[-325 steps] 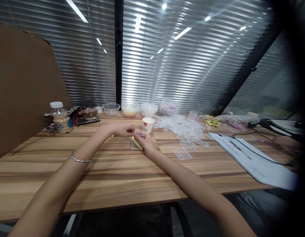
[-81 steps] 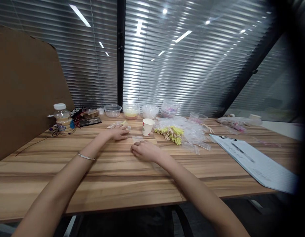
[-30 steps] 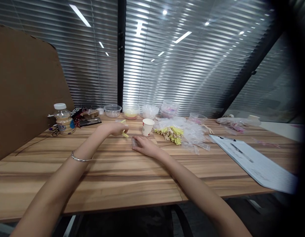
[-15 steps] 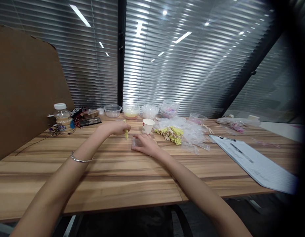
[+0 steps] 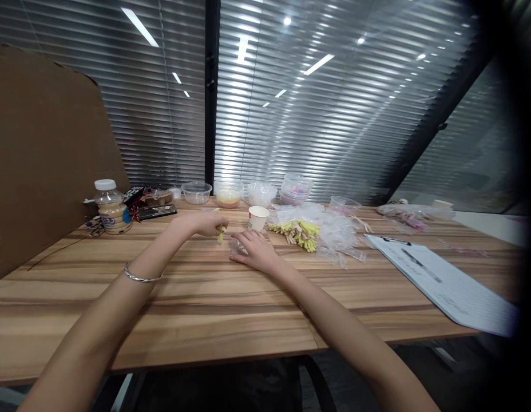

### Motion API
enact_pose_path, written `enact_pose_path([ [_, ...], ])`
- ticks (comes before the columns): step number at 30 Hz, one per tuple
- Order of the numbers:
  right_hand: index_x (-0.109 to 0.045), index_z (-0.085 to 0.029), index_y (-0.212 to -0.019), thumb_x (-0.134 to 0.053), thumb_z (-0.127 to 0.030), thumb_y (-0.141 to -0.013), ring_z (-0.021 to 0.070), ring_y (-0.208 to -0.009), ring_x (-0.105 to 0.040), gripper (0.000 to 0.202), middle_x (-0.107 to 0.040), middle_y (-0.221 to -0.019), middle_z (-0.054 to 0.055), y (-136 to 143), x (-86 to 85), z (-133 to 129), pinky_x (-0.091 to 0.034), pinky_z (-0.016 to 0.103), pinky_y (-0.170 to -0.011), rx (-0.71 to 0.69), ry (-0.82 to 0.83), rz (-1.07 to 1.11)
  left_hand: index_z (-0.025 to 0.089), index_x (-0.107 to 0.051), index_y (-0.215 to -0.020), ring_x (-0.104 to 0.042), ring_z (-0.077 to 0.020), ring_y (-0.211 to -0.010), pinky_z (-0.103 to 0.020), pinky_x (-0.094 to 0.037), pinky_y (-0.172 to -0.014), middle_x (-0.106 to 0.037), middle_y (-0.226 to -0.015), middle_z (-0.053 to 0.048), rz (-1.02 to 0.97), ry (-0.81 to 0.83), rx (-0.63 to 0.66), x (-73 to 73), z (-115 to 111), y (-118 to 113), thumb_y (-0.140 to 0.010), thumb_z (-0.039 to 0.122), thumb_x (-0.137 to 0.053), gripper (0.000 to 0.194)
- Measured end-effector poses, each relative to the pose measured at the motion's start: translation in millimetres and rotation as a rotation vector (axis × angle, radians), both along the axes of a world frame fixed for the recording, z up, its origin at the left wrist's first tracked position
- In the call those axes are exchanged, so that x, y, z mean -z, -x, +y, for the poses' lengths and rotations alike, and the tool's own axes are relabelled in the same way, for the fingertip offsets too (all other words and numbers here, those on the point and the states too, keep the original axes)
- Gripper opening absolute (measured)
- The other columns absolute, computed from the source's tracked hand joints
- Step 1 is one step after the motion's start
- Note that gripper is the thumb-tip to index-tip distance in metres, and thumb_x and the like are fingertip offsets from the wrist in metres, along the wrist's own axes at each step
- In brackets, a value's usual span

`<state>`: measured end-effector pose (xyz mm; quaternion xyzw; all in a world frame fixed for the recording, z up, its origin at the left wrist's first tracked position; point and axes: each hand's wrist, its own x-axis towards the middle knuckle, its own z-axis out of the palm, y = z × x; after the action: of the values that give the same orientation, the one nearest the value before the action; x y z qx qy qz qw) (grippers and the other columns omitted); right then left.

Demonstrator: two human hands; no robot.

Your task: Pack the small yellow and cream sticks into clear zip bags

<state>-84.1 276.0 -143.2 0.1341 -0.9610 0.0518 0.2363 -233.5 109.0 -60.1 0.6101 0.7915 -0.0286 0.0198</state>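
Observation:
My left hand [image 5: 210,222] is closed on a small yellow piece [image 5: 221,233] that pokes out below its fingers. To the right, my right hand [image 5: 257,250] lies over a small clear plastic bag [image 5: 237,250] on the table, its fingers closed on the bag. Just behind my right hand stands a white paper cup [image 5: 257,218]. Right of the cup is a heap of yellow and beige sticks [image 5: 297,233], beside a pile of clear plastic bags [image 5: 334,226].
Clear tubs, one a bowl with yellow contents [image 5: 228,194], line the back of the wooden table [image 5: 205,320]. A bottle [image 5: 113,209] and black case [image 5: 157,212] are at left, a cardboard panel [image 5: 46,149] beyond. A clipboard [image 5: 441,280] lies at right.
My left hand has shifted very slightly, and the yellow piece with it. The clear bag beneath my right hand looks more crumpled.

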Motion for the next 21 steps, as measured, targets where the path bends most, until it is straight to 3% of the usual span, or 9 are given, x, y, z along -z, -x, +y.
enact_pose_path([
  [4, -0.052, -0.027, -0.125, -0.055, -0.050, -0.083, 0.0233, -0.103, -0.048, 0.048, -0.051, -0.112, 0.010, -0.9, -1.6, 0.7, -0.036, 0.038, -0.089, 0.014, -0.087, 0.013, 0.018, -0.061, -0.086, -0.047, -0.0149, -0.061, -0.026, -0.028, -0.056, -0.062, -0.076, -0.004, -0.002, -0.009, -0.010, -2.9, -0.2, -4.2, -0.077, 0.025, -0.049, 0.016],
  [9, -0.062, -0.024, -0.108, -0.055, -0.050, -0.084, 0.0242, -0.105, -0.046, 0.037, -0.050, -0.111, 0.011, 0.5, -0.3, 1.8, -0.036, 0.039, -0.090, 0.006, -0.107, 0.040, 0.018, -0.060, -0.089, -0.047, -0.0148, -0.060, -0.026, -0.028, -0.054, -0.062, -0.080, -0.006, 0.035, -0.030, -0.030, -7.5, -1.5, -11.0, -0.084, 0.028, -0.042, 0.022],
  [12, -0.061, -0.022, -0.106, -0.055, -0.050, -0.083, 0.0245, -0.104, -0.047, 0.037, -0.051, -0.109, 0.011, 0.8, -0.7, 1.7, -0.037, 0.039, -0.088, 0.008, -0.104, 0.064, 0.017, -0.061, -0.091, -0.049, -0.0152, -0.062, -0.026, -0.031, -0.056, -0.063, -0.081, -0.007, 0.038, -0.023, -0.044, -8.1, -1.7, -11.5, -0.086, 0.028, -0.040, 0.025],
  [16, -0.055, -0.016, -0.111, -0.053, -0.050, -0.084, 0.0258, -0.103, -0.048, 0.043, -0.054, -0.109, 0.013, 1.6, -2.7, 1.1, -0.039, 0.040, -0.089, 0.016, -0.077, 0.139, 0.020, -0.059, -0.109, -0.055, -0.0171, -0.075, -0.025, -0.037, -0.063, -0.065, -0.095, -0.007, 0.015, -0.038, -0.051, -5.3, -0.8, -7.0, -0.084, 0.024, -0.043, 0.030],
  [21, -0.049, -0.013, -0.116, -0.049, -0.048, -0.087, 0.0266, -0.111, -0.047, 0.045, -0.054, -0.117, 0.015, 2.8, -4.0, 1.3, -0.034, 0.045, -0.101, 0.015, 0.010, 0.289, 0.018, -0.058, -0.109, -0.057, -0.0161, -0.088, -0.024, -0.041, -0.070, -0.063, -0.106, -0.006, -0.076, -0.097, 0.018, -4.4, 2.3, -7.1, -0.081, 0.015, -0.040, 0.033],
])
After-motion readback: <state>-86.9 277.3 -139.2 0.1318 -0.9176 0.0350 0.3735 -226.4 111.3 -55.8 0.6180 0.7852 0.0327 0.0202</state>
